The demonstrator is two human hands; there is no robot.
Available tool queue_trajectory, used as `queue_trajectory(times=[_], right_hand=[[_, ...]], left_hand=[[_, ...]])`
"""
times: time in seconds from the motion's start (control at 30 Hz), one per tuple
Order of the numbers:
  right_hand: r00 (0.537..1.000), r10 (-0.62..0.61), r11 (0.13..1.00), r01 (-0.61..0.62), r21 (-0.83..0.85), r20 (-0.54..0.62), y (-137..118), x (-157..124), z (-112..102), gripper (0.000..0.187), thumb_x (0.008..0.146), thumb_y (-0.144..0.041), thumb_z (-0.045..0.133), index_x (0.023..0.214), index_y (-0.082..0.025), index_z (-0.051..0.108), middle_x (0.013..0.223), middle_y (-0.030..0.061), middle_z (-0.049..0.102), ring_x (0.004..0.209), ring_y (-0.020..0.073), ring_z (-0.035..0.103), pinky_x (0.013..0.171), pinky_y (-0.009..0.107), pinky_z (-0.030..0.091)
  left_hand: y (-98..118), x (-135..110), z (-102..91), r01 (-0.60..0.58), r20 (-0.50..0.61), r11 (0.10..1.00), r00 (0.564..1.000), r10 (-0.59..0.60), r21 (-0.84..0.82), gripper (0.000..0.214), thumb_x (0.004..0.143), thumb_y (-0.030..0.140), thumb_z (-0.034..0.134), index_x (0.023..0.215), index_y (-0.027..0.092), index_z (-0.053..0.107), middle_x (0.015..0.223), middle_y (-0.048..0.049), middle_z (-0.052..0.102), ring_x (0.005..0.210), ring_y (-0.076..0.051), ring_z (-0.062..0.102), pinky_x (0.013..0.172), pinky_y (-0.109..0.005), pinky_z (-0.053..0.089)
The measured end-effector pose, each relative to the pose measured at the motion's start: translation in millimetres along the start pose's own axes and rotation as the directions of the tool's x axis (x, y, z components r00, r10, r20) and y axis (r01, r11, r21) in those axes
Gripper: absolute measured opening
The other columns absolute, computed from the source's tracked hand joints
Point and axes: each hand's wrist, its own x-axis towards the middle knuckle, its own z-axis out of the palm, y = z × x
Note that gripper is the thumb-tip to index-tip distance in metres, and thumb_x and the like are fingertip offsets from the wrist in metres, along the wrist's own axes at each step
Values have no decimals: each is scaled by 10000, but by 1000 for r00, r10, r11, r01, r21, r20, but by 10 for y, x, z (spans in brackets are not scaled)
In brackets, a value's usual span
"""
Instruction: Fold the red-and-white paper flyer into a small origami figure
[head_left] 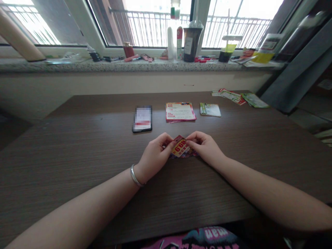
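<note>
Between my two hands is a red and purple printed paper flyer (pixel 181 148) with a yellow band and large red digits. My left hand (pixel 158 152), with a silver bangle on the wrist, pinches its left side between thumb and fingers. On the right side, my right hand (pixel 206 147) grips the same flyer in a similar pinch. The paper looks folded or bent, and my fingers cover both its ends. Just beyond lies a stack of red-edged printed cards (pixel 181 111). A smaller stack of green and white cards (pixel 210 110) sits to the right of it.
A phone (pixel 142 118) with a blurred screen lies left of the card stacks on the brown table (pixel 77 145). Loose leaflets (pixel 232 96) rest at the far right corner. Bottles, a dark drink cup (pixel 192 43) and small items crowd the stone windowsill (pixel 145 66).
</note>
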Motion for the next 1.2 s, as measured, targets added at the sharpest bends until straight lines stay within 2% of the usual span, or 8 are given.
queue_trajectory(times=[0.2, 0.43, 0.53, 0.67, 0.87, 0.97, 1.07, 1.2], right_hand=[[1000, -12, 997, 12, -72, 9, -25, -4, -21, 214, 745, -384, 654, 803, -178, 649, 669, -1, 624, 586, 127, 547, 553, 265, 461], [998, -29, 990, 36, -135, 57, -94, -41, -24, 171, 756, -348, 635, 781, -180, 652, 672, -2, 619, 598, 129, 525, 565, 269, 437], [995, -25, 993, 35, -112, 93, -103, -51, -18, 163, 752, -339, 638, 778, -178, 651, 697, 4, 630, 624, 131, 538, 584, 269, 448], [993, 20, 994, -7, -111, 120, -109, -53, -15, 180, 747, -351, 640, 784, -175, 648, 679, -1, 614, 585, 119, 506, 524, 250, 419], [986, 58, 985, -30, -171, 157, -98, -49, -16, 174, 780, -344, 620, 822, -180, 653, 687, -5, 619, 554, 112, 497, 504, 250, 402], [990, -35, 952, 75, -295, 138, -96, -41, -41, 116, 793, -293, 619, 808, -189, 669, 758, 12, 654, 672, 143, 562, 618, 286, 442], [977, -159, 856, 208, -473, 140, -100, -24, -77, 58, 784, -224, 638, 794, -198, 688, 804, 26, 680, 790, 175, 589, 734, 324, 442], [963, -194, 767, 267, -583, 185, -77, 12, -97, 47, 790, -197, 647, 790, -201, 695, 778, 25, 691, 787, 178, 590, 769, 333, 435]], left_hand=[[19, -9, -5, -32, 24, 999, 999, 32, -5, 209, 906, 341, 527, 774, 180, 544, 702, 22, 577, 631, -102, 513, 542, -195, 400], [53, -12, 2, -71, 44, 996, 996, 73, -46, 121, 897, 288, 538, 929, 183, 589, 821, -6, 643, 719, -118, 615, 606, -212, 485], [77, -19, -5, -97, 24, 995, 995, 98, -33, 97, 881, 264, 566, 897, 178, 607, 804, -4, 646, 711, -111, 618, 601, -203, 488], [88, -17, -8, -105, 13, 994, 994, 105, -33, 105, 880, 274, 578, 875, 177, 618, 789, -5, 652, 699, -111, 621, 588, -201, 492], [74, 4, 0, -80, 21, 996, 996, 81, -47, 105, 855, 271, 600, 826, 170, 604, 723, 0, 641, 659, -115, 619, 555, -199, 484], [52, 13, -3, -32, 58, 998, 998, 35, -54, 118, 853, 281, 595, 817, 169, 588, 692, 9, 636, 616, -108, 606, 531, -195, 466], [19, 29, -6, -9, 105, 999, 994, 12, -32, 132, 853, 288, 589, 794, 170, 577, 682, 18, 629, 589, -98, 579, 521, -192, 445], [-15, 57, 0, -25, 143, 1000, 989, 23, 13, 138, 853, 281, 581, 776, 167, 594, 688, 15, 631, 608, -102, 567, 545, -202, 442]])
